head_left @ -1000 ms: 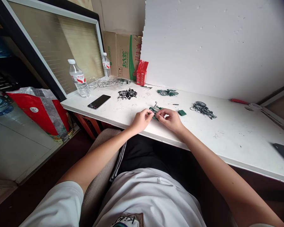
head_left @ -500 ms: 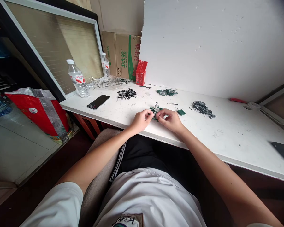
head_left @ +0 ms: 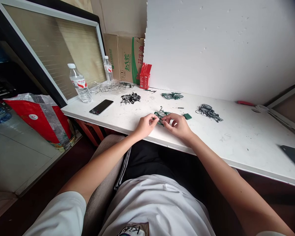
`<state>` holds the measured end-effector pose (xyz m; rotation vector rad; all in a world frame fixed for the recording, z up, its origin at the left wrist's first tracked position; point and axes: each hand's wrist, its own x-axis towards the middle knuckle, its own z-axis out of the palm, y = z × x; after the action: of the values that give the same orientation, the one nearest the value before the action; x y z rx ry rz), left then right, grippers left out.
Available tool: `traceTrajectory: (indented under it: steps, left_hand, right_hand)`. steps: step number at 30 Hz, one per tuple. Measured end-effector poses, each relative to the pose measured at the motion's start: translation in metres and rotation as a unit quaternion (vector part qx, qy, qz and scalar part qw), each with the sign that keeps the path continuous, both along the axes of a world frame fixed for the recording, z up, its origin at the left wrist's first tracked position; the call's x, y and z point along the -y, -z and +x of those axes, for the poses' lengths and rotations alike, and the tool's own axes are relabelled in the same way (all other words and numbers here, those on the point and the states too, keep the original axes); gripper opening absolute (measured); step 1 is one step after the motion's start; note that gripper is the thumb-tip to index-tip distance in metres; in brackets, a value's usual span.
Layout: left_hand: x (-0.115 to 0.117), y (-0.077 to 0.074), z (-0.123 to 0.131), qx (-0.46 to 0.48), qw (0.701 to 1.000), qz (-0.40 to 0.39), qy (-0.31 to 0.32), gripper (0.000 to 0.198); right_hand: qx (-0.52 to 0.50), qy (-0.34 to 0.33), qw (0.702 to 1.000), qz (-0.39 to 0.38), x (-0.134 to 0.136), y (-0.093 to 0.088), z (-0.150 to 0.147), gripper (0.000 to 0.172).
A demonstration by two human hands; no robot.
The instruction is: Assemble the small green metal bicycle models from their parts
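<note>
A small green model bicycle (head_left: 163, 113) is near the front edge of the white table, partly covered by my fingers. From its left side, my left hand (head_left: 147, 126) pinches it with thumb and index finger. Opposite, my right hand (head_left: 177, 126) is closed in a pinch on it too, fingertips almost meeting the left ones. A tiny dark part shows between the fingertips, too small to make out. Just right of my right hand lies a small green block-shaped piece (head_left: 187, 116). Behind the hands is a thin screwdriver-like tool (head_left: 178, 108).
Other small models lie about: a black one (head_left: 130, 98), a green one (head_left: 172, 95) and a dark grey one (head_left: 208, 112). Left are a phone (head_left: 101, 107), a water bottle (head_left: 80, 83) and black wire-like frames (head_left: 113, 86). A red box (head_left: 145, 77) stands before a carton (head_left: 125, 59).
My hands stay at the green model bicycle, with slight finger shifts. The whole view has moved a little; the other things on the table lie as before.
</note>
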<state>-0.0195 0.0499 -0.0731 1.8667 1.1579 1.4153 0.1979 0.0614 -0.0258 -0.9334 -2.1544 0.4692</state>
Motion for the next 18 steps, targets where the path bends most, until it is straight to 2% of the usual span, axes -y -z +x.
traceTrajectory:
  steps: [9, 14, 18]
  left_hand:
    - [-0.002, -0.001, -0.002, -0.007, 1.000, -0.019, 0.012, 0.020]
    - [-0.003, -0.008, -0.007, -0.021, 0.998, -0.049, 0.041, 0.015]
    - [0.000, -0.016, -0.012, -0.085, 0.996, -0.019, 0.011, 0.010]
  right_hand:
    - [-0.010, 0.004, 1.000, -0.021, 0.004, 0.005, 0.002, 0.028]
    - [-0.054, -0.011, 0.997, -0.053, 0.005, 0.009, 0.001, 0.029]
    - [-0.050, -0.029, 0.997, -0.057, 0.004, 0.011, 0.001, 0.028]
